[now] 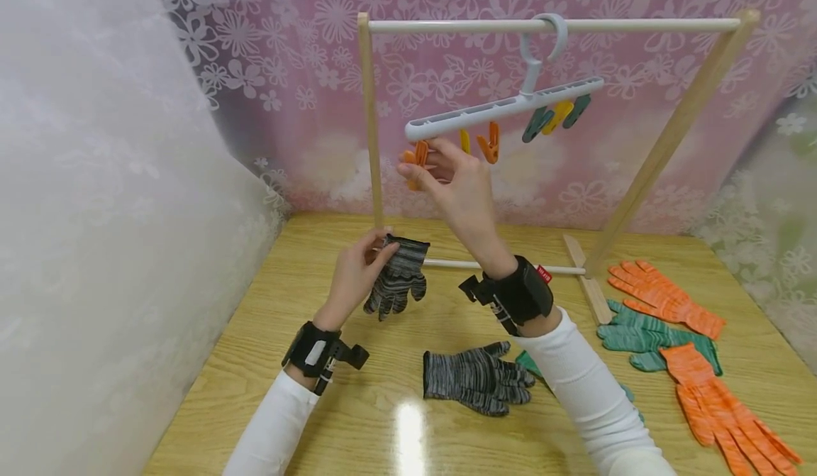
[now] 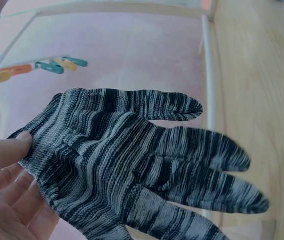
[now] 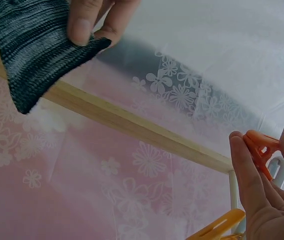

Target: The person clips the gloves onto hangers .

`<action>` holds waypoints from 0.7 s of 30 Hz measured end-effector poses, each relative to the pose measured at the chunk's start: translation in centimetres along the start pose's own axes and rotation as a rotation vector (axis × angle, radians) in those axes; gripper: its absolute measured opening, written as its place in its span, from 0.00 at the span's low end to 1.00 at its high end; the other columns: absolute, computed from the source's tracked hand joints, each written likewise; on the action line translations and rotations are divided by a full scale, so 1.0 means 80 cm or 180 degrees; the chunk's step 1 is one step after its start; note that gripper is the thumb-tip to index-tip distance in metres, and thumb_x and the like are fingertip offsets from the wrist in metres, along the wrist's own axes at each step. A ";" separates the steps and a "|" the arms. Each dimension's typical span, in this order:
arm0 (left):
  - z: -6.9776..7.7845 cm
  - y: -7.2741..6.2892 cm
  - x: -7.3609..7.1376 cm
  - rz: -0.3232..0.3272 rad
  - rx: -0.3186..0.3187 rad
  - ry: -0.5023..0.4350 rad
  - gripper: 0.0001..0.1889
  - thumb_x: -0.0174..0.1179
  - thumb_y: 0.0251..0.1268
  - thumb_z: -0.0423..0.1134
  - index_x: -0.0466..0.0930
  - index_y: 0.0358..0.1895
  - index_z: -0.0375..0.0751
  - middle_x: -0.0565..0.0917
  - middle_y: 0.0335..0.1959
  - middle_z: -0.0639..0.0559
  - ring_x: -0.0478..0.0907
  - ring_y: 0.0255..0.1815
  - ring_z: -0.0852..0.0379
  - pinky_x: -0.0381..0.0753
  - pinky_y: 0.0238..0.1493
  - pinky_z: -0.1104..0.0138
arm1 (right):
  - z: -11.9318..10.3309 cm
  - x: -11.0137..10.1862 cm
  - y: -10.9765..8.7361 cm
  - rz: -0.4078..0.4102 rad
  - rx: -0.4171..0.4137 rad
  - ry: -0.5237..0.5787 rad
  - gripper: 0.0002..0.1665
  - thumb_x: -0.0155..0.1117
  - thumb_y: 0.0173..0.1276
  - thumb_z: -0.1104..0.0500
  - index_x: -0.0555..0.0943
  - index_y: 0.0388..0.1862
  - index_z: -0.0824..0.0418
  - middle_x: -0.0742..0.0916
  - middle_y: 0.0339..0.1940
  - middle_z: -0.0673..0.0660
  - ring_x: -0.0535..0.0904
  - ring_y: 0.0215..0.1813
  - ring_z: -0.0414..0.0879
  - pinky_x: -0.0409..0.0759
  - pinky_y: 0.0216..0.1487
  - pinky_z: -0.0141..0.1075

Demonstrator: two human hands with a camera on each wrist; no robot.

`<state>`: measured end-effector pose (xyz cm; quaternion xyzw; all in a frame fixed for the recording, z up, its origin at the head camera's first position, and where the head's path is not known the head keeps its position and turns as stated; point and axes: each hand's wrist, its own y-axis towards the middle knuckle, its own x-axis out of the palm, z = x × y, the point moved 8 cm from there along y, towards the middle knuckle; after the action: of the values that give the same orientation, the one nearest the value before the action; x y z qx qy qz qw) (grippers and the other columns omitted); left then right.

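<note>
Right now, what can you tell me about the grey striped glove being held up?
The grey striped glove looks knitted, streaked in black, grey and white. It hangs above the wooden table with its fingers pointing down and slightly spread, limp and empty. The left hand pinches it at the cuff, thumb on top. A matching glove lies flat on the table nearby, apart from it.

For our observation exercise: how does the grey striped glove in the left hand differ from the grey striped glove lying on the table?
The held glove hangs fingers-down, pinched at its cuff by the left hand; the table glove lies flat and untouched. The held glove is nearer the wooden rack. Both share grey-black stripes.
</note>
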<state>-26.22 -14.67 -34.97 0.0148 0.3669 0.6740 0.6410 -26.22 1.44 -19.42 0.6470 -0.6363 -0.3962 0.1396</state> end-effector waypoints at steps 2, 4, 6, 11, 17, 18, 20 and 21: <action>0.002 0.002 -0.001 0.0013 -0.0033 -0.0057 0.14 0.61 0.75 0.39 0.83 0.56 0.35 0.88 0.44 0.40 0.88 0.44 0.46 0.89 0.43 0.54 | 0.000 0.000 0.000 -0.0005 0.0056 -0.0044 0.23 0.71 0.68 0.57 0.83 0.59 0.66 0.91 0.45 0.61 0.90 0.43 0.52 0.87 0.47 0.40; 0.007 0.005 -0.002 0.0026 -0.0033 -0.0119 0.14 0.60 0.75 0.41 0.83 0.54 0.35 0.88 0.45 0.40 0.87 0.47 0.46 0.88 0.48 0.55 | 0.000 -0.001 0.000 -0.0013 0.0083 -0.0077 0.24 0.71 0.69 0.56 0.82 0.60 0.66 0.91 0.46 0.62 0.90 0.43 0.52 0.87 0.47 0.41; 0.012 0.007 -0.004 0.0055 -0.0020 -0.0173 0.13 0.60 0.76 0.42 0.84 0.52 0.36 0.88 0.46 0.41 0.87 0.47 0.46 0.88 0.49 0.55 | -0.001 -0.001 -0.001 -0.0023 0.0086 -0.0054 0.23 0.70 0.70 0.56 0.82 0.61 0.66 0.91 0.46 0.62 0.90 0.44 0.52 0.87 0.47 0.41; 0.024 0.013 -0.009 0.0188 0.0010 -0.0302 0.12 0.61 0.75 0.41 0.85 0.50 0.36 0.88 0.42 0.43 0.87 0.43 0.48 0.87 0.47 0.55 | 0.002 0.000 -0.001 -0.0055 0.0063 0.0209 0.21 0.70 0.71 0.58 0.84 0.59 0.64 0.91 0.46 0.60 0.90 0.45 0.50 0.87 0.50 0.39; 0.036 0.018 -0.011 0.0293 0.0079 -0.0455 0.10 0.64 0.72 0.39 0.86 0.46 0.36 0.90 0.39 0.43 0.88 0.39 0.50 0.85 0.40 0.66 | 0.009 -0.002 0.001 -0.0070 0.0131 0.0416 0.22 0.71 0.69 0.59 0.83 0.60 0.65 0.91 0.46 0.62 0.89 0.45 0.51 0.87 0.50 0.38; 0.038 0.019 -0.012 0.0314 0.0084 -0.0500 0.09 0.64 0.71 0.38 0.87 0.46 0.36 0.90 0.38 0.43 0.88 0.38 0.50 0.84 0.39 0.68 | 0.009 -0.003 0.002 -0.0057 0.0122 0.0403 0.22 0.72 0.69 0.60 0.83 0.60 0.65 0.90 0.46 0.62 0.89 0.45 0.51 0.87 0.49 0.37; 0.039 0.021 -0.013 0.0346 0.0091 -0.0608 0.09 0.65 0.71 0.37 0.86 0.45 0.34 0.90 0.38 0.42 0.88 0.39 0.49 0.83 0.39 0.70 | 0.008 -0.004 0.003 -0.0029 0.0082 0.0392 0.22 0.72 0.68 0.60 0.84 0.60 0.65 0.89 0.47 0.61 0.89 0.43 0.51 0.87 0.47 0.37; 0.040 0.022 -0.014 0.0362 0.0095 -0.0661 0.09 0.65 0.70 0.37 0.86 0.46 0.34 0.90 0.39 0.41 0.88 0.40 0.48 0.83 0.39 0.70 | 0.007 -0.005 0.003 -0.0011 0.0057 0.0377 0.22 0.73 0.67 0.60 0.84 0.60 0.65 0.88 0.45 0.61 0.88 0.42 0.52 0.87 0.46 0.37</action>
<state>-25.93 -13.98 -31.20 0.1148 0.3070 0.6986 0.6360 -26.75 1.97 -19.48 0.6717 -0.6293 -0.3518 0.1705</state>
